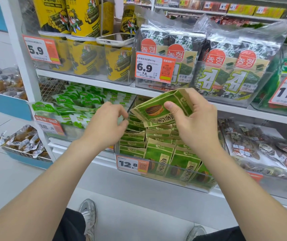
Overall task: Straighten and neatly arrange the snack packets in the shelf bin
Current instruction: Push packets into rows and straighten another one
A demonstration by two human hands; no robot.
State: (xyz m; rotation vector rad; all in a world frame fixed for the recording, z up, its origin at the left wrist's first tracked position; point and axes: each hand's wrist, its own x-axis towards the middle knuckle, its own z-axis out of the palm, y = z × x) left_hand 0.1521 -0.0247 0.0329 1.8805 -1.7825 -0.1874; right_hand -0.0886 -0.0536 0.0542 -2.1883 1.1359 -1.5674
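Above the clear shelf bin [200,186], the right hand [191,119] is holding one green and brown sunflower seed packet [156,110]. The packet is tilting on its side, with the thumb pressing on the front and the fingers curling behind. The left hand [109,119] is reaching to the back left of the bin with its fingers bent close together, right by the packet tops. Whether it is pinching one is hard to tell. More seed packets [158,153] are standing in rows inside the bin, behind a 12.8 price tag [128,164].

Single head-worn view, wide-angle. Looks forward and down from standing height, close to the shelf [156,92]. Floor [130,214] at bottom edge.
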